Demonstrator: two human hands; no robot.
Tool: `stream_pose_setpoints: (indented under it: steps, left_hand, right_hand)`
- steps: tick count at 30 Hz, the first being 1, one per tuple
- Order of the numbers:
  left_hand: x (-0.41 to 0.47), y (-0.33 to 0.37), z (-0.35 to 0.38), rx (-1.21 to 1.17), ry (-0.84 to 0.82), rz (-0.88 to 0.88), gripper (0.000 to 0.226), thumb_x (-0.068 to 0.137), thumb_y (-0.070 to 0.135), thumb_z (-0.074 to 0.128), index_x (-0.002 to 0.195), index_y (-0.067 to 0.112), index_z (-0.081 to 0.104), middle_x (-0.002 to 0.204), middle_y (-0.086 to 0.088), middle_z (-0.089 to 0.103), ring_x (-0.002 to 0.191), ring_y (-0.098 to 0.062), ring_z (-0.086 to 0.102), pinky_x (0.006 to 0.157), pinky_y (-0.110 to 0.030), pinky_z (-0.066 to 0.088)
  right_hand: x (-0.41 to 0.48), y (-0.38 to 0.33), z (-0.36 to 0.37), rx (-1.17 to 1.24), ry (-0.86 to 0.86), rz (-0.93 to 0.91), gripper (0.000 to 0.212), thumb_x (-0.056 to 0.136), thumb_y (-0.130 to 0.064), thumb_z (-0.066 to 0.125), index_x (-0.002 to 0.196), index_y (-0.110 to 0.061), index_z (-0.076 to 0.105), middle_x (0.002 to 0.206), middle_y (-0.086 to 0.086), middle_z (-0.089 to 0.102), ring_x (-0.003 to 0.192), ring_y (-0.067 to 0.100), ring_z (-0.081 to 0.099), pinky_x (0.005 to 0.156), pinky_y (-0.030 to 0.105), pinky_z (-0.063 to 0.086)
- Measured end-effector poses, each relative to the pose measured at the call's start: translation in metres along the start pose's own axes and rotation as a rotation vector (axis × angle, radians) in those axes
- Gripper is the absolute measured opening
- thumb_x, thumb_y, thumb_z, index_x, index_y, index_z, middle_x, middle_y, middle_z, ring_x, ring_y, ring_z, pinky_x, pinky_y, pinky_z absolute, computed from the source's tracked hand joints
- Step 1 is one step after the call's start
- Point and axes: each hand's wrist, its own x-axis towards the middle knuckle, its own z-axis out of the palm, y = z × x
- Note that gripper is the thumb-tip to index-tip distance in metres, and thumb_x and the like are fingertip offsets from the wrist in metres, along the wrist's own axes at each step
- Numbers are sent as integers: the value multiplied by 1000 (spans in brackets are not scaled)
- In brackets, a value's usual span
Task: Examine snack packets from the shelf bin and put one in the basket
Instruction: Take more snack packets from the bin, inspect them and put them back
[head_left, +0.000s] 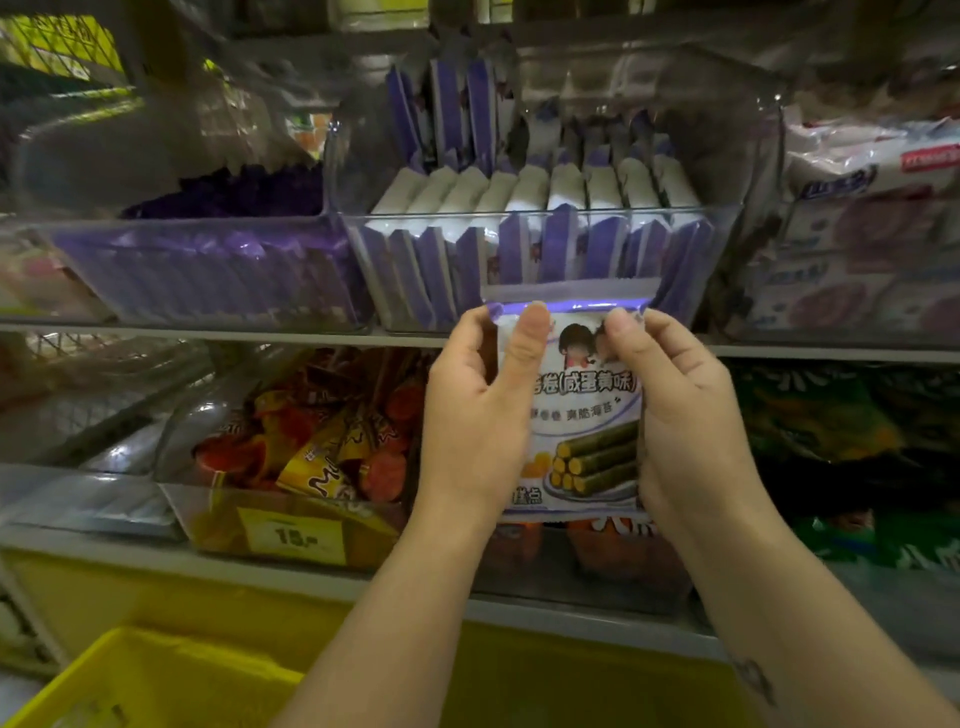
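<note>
Packet (587, 415) — one — left hand (467, 426), right hand (691, 421)

Orange and yellow wrappers (332, 447) lie left of the left grip (472, 415), a yellow price tag (296, 538) below them. Green bags (841, 447) sit right of the right grip (685, 415).

Packet (582, 415) before shelf bin (540, 270), basket (130, 680) lower left
</note>
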Motion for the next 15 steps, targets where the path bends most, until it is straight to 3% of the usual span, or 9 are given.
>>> stream_pose_setpoints:
  steps: [5, 9, 12, 15]
  left_hand:
    - [-4, -1, -15, -71, -84, -127, 27, 84, 42, 64, 101, 21, 69, 101, -10, 75, 96, -28, 72, 81, -45, 58]
    - [-6, -1, -24, -143, -132, -198, 22, 86, 37, 66, 101, 23, 73, 105, -11, 74, 99, -28, 71, 80, -38, 59]
    - [-8, -2, -25, -174, -100, -236, 18, 84, 26, 63, 97, 21, 75, 101, -12, 75, 94, -28, 72, 75, -34, 59]
    - [-8, -2, -24, -147, -52, -239, 17, 83, 27, 64, 91, 19, 76, 96, -12, 76, 91, -28, 73, 75, -38, 59]
  right_hand:
    - [-8, 4, 1, 137, -40, 90, 8, 89, -12, 56, 83, -9, 60, 72, 7, 70, 67, 19, 70, 58, 29, 57]
    - [-13, 5, 4, 138, -34, 143, 31, 75, -30, 65, 95, -6, 64, 84, 14, 74, 76, 26, 72, 64, 33, 59]
    - [-15, 9, 6, 143, 0, 128, 8, 82, -18, 64, 79, -14, 70, 78, 10, 74, 71, 22, 73, 60, 29, 58]
    - [-14, 10, 6, 167, 8, 113, 23, 81, -12, 63, 62, -22, 72, 73, 7, 74, 67, 19, 73, 57, 27, 57]
